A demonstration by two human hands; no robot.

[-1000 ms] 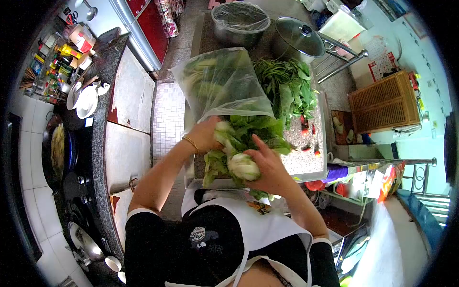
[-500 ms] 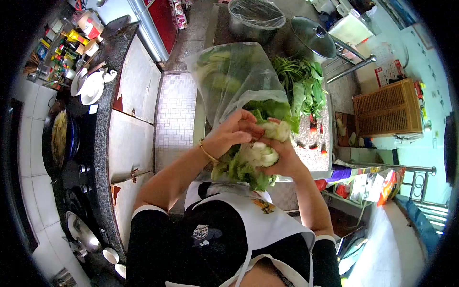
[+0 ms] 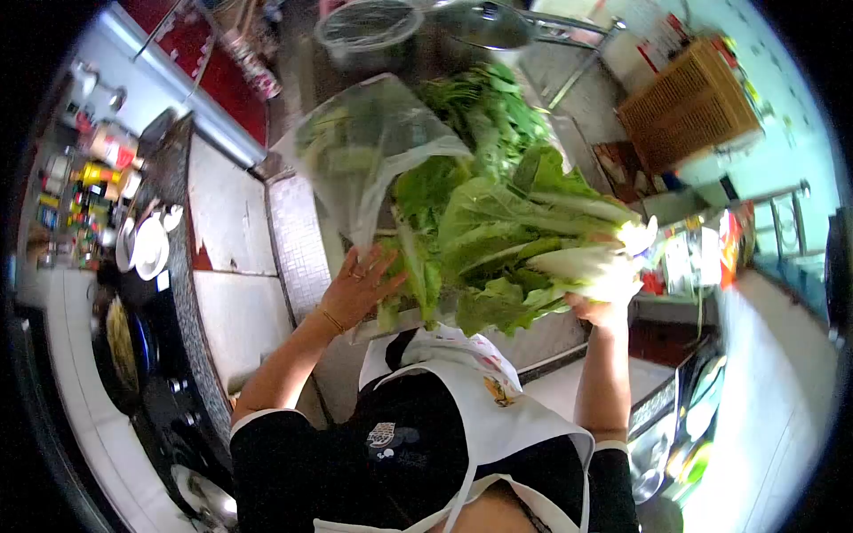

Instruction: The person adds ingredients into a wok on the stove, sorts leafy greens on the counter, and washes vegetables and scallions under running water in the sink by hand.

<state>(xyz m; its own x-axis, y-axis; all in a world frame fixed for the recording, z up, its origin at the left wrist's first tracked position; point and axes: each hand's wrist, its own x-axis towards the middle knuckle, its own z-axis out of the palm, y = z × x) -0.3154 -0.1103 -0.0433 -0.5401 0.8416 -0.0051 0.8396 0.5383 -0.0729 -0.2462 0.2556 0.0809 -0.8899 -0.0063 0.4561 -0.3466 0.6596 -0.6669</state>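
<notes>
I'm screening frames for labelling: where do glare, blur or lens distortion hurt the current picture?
Head view: glare bleaches the stalk ends of the leafy vegetable in the right hand; head view: the bottles look smeared, labels unreadable; head view: wide-angle distortion bows the counter edge, and the corners go black.

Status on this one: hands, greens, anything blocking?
Right hand gripping leafy greens near pale stem end. Left hand spread open beside plastic bag. Held greens partly block darker bunch behind.
</notes>
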